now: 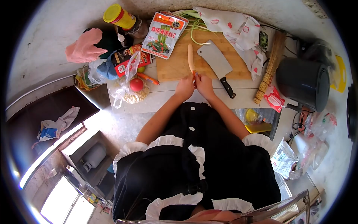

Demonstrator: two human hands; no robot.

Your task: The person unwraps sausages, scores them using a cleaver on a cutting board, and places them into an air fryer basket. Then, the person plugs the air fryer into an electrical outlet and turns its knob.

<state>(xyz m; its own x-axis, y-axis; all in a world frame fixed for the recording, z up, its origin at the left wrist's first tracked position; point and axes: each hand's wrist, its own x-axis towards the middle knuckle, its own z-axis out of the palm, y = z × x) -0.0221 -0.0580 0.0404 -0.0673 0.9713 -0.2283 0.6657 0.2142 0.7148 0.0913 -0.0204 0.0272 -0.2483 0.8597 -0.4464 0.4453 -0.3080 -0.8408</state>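
Observation:
A long pinkish sausage [190, 56] points away from me over the front of the wooden cutting board [171, 69]. Its near end, with a bit of orange-red wrapper, is between my two hands. The fingers of my left hand [185, 87] and my right hand [204, 84] are closed around that end, close together at the board's front edge. To the right, a cleaver [215, 59] lies on the board, its black handle reaching over the counter. A red and white food packet [164, 35] rests at the board's back left.
Green stalks [194, 24] and a patterned cloth [235, 28] lie behind the board. Left are a yellow-lidded jar [119, 16], a plastic bag [128, 84], a red round item [136, 84] and a pink cloth [86, 45]. Right are a straw bundle [271, 67] and a dark pot [298, 80].

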